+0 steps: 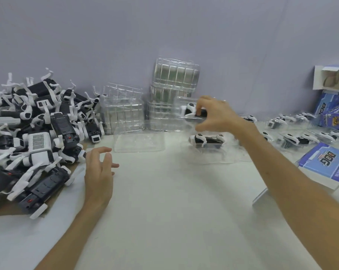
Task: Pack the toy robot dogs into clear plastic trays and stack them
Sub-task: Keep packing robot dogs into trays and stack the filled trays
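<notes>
My right hand (215, 115) grips a black and white toy robot dog in its clear tray (191, 112), held in the air above another packed dog (206, 140) that lies on the table. An empty clear tray (138, 141) sits at the table's middle. My left hand (99, 172) hovers with fingers spread and holds nothing, just right of a big pile of loose robot dogs (34, 137).
Stacks of empty clear trays (176, 78) stand against the back wall. Several packed dogs (293, 131) lie at the right. Blue printed boxes (332, 106) and a flat blue card (326, 164) are at the far right. Brown cardboard (7, 209) lies under the pile.
</notes>
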The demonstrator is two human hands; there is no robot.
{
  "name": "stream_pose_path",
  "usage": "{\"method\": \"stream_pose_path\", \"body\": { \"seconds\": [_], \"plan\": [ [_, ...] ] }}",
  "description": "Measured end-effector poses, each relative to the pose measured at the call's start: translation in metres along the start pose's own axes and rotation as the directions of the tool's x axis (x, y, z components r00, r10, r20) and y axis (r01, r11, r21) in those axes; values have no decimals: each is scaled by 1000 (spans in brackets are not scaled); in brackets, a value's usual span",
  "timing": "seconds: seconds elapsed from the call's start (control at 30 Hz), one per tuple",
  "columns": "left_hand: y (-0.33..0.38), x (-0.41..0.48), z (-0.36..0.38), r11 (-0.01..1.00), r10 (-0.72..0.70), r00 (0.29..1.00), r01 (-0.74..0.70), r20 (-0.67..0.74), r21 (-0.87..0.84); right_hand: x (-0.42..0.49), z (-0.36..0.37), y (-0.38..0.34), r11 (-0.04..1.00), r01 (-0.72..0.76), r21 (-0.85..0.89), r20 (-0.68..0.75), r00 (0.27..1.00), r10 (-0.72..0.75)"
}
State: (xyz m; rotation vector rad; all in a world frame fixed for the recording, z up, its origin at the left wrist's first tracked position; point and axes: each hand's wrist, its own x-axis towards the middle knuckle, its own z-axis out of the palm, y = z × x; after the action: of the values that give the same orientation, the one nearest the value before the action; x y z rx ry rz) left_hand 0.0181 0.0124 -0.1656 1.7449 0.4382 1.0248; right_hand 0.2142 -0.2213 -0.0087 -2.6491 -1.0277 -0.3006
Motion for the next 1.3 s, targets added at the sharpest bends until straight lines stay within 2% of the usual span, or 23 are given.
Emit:
{"method": "stream_pose_path", "body": {
  "seconds": [0.13,0.3,0.53,0.63,0.87,1.13,1.3],
  "plan": [
    [0,-1,0,1000,11,1000,-11,21,23,7,25,37,964,-136,-228,185,966,180],
    [1,-2,-1,1000,1,1000,-1,11,17,3,39,42,912,-263,-315,68,952,298],
    [2,-3,-1,1000,-2,1000,2,15,27,-13,49,17,924,-326,-199,-96,945,313],
    [2,-3,-2,1000,-7,1000,6,20,28,-18,50,13,917,-337,-213,-149,939,310],
    [1,-3,-2,999,-12,1000,12,4,43,-32,65,14,939,-262,-220,-329,927,181],
    [3,-3,-2,999,-18,1000,18,3,50,-34,69,31,935,-337,-112,-308,906,290],
    [4,-4,-2,999,-33,999,32,5,44,-21,56,36,927,-374,28,-280,887,367]
  ]
}}
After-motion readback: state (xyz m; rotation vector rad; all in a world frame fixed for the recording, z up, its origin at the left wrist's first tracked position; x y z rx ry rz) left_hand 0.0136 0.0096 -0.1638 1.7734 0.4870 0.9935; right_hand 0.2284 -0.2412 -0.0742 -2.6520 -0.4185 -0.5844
